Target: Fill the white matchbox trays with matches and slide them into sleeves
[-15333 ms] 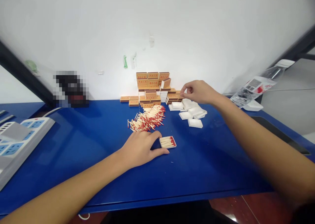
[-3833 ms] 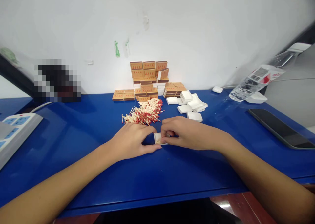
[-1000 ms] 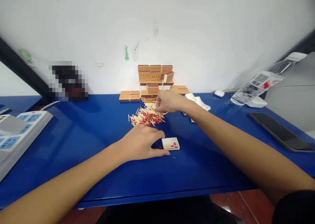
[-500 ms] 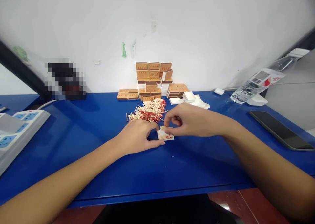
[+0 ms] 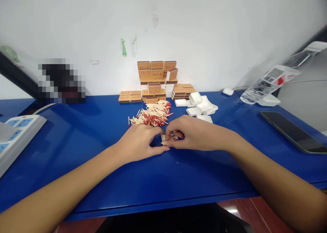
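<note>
A small white matchbox tray (image 5: 168, 139) with red-tipped matches in it lies on the blue table (image 5: 102, 164). My left hand (image 5: 139, 141) curls against the tray's left end, thumb and forefinger touching it. My right hand (image 5: 192, 133) rests over the tray's right side, fingers bent and pinching matches down into it. Just behind both hands lies a loose heap of red-tipped matches (image 5: 152, 115).
Stacked brown matchbox sleeves (image 5: 155, 81) stand against the white wall. Empty white trays (image 5: 200, 105) lie to the right of the heap. A power strip (image 5: 15, 134) sits far left, a phone (image 5: 292, 132) and a lying water bottle (image 5: 268, 84) far right.
My right hand came back from the match heap with matches and now presses them into the tray. My left hand stayed against the tray.
</note>
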Available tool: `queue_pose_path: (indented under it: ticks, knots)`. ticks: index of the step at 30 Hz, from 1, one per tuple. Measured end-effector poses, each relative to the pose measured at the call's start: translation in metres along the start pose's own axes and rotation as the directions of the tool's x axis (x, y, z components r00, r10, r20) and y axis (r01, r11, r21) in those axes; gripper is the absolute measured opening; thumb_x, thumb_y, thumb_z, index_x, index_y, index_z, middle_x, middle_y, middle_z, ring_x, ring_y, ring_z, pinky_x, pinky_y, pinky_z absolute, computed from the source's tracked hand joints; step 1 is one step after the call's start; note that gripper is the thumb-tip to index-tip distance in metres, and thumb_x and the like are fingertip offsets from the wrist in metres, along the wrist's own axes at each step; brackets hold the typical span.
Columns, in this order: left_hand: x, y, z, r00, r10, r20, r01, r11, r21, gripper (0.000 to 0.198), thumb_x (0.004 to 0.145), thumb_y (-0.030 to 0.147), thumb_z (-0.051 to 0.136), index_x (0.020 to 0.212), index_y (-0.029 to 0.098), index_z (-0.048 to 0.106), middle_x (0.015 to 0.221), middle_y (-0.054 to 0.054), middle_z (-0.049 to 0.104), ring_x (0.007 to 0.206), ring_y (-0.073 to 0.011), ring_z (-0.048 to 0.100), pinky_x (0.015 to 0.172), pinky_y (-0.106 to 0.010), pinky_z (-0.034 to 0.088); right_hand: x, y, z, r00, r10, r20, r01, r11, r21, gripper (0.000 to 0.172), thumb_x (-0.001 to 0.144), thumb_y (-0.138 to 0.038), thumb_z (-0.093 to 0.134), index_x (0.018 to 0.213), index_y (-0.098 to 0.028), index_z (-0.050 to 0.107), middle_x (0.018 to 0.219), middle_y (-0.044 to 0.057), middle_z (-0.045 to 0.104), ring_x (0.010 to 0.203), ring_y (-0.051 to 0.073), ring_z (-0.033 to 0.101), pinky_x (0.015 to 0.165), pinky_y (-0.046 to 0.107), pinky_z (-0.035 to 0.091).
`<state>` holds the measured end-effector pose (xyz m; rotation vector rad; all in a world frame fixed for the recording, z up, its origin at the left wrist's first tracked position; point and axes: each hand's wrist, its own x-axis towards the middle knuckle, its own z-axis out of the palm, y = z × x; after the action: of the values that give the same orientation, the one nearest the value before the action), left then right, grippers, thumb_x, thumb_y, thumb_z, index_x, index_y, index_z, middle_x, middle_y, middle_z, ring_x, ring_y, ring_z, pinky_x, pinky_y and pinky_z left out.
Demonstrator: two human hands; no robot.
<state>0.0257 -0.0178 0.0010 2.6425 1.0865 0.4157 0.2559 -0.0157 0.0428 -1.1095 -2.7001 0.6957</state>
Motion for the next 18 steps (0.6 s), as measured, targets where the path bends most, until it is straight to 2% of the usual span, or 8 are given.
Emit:
queue_pose_path:
  ticks: [3,13,18]
  knots:
    - [-0.0003,-0.0007,0.0005,1.0,0.01,-0.004,-0.01,1.0,0.012,0.035,0.089,0.055,0.069,0.097,0.021,0.073,0.062,0.003,0.061,0.054,-0.0132,0.055,0.051,-0.027,0.03,0.0017,0.0002,0.0034,1.0,-0.007,0.015,0.006,0.999,0.054,0.008,0.088,-0.027,0.07,0.086,-0.021,0.075,0.073,-0.002,0.066,0.064,0.012,0.055,0.062,0.027,0.036]
    - [0.0003,-0.0007,0.0002,1.0,0.022,-0.002,-0.022,1.0,0.016,0.035,0.09,0.055,0.069,0.092,0.02,0.071,0.062,0.002,0.061,0.054,-0.0136,0.055,0.052,-0.026,0.03,0.0018,0.0019,0.0051,0.999,-0.037,0.026,0.035,0.996,0.08,0.009,0.087,-0.021,0.066,0.091,-0.02,0.074,0.068,-0.005,0.059,0.061,0.01,0.051,0.061,0.026,0.035]
    - [0.0004,-0.0009,0.0002,1.0,0.022,0.01,-0.022,1.0,0.019,0.035,0.089,0.055,0.069,0.092,0.02,0.071,0.062,0.002,0.061,0.054,-0.0137,0.055,0.051,-0.027,0.03,0.0032,0.0017,0.0061,0.998,-0.036,0.045,0.031,0.995,0.096,0.005,0.086,-0.019,0.067,0.084,-0.019,0.071,0.068,-0.005,0.058,0.06,0.009,0.049,0.06,0.026,0.035]
